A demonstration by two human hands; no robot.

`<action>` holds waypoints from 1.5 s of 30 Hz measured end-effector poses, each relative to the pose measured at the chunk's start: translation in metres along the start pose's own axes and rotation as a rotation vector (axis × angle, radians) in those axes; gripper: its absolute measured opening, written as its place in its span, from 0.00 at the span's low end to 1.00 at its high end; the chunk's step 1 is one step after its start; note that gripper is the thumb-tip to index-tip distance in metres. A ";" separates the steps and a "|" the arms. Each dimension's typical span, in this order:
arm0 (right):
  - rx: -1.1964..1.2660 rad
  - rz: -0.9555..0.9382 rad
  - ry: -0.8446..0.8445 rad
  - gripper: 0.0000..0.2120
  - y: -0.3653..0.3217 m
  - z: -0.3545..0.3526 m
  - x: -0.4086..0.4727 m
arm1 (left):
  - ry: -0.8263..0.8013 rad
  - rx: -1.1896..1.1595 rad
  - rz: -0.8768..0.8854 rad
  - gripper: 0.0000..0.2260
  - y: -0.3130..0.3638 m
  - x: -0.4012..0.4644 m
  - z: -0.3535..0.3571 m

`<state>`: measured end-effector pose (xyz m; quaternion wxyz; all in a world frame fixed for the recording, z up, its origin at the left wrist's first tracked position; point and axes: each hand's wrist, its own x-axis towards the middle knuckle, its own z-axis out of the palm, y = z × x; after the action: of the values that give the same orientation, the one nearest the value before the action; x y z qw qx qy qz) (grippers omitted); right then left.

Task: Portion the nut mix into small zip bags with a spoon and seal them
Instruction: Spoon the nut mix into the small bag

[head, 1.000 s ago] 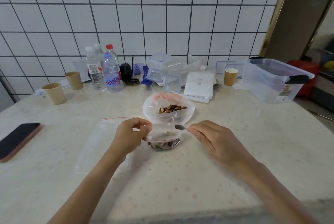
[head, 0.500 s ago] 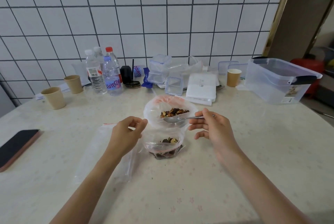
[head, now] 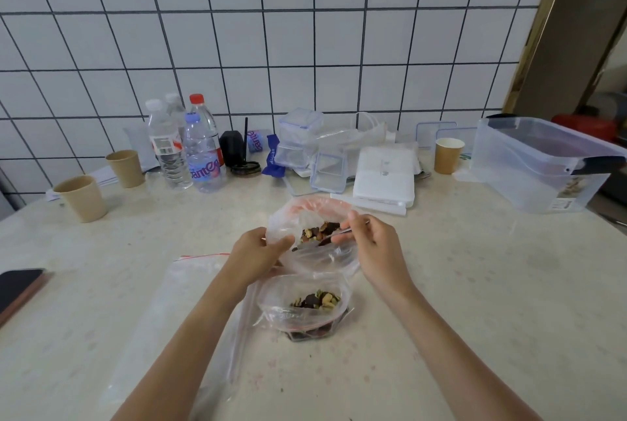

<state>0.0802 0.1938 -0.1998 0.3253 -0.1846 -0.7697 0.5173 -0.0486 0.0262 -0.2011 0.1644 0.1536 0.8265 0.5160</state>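
A large clear bag point(head: 307, 213) with a red zip rim stands open at the table's middle and holds the nut mix point(head: 317, 230). My left hand point(head: 252, 252) grips the bag's near left edge. My right hand point(head: 368, 239) pinches a metal spoon point(head: 334, 236) whose bowl is down among the nuts inside the bag. Just in front stands a small zip bag point(head: 302, 308), open, with a portion of nuts in it. Empty clear zip bags point(head: 176, 312) lie flat to the left under my left forearm.
A black phone point(head: 18, 288) lies at the left edge. Paper cups point(head: 81, 198), water bottles point(head: 202, 152), small lidded boxes point(head: 298, 139) and a white box point(head: 385, 174) line the tiled wall. A big clear storage tub point(head: 543, 162) stands at the right.
My left hand let go of the small bag and moved up to grip the large bag's edge. My right hand carried the spoon from the small bag into the large bag's nuts.
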 end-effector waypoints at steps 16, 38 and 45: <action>0.014 0.043 -0.007 0.20 0.013 0.003 -0.008 | -0.006 0.051 0.074 0.04 -0.006 0.003 0.005; 0.121 0.187 0.073 0.15 0.018 0.012 -0.010 | 0.145 0.064 0.131 0.04 -0.003 0.001 0.009; 0.176 0.254 0.062 0.14 0.017 0.011 -0.010 | 0.113 -0.067 0.119 0.03 -0.001 0.003 0.011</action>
<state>0.0786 0.1867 -0.2215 0.2957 -0.2670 -0.6816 0.6138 -0.0465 0.0363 -0.2070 0.0915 0.1674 0.8062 0.5601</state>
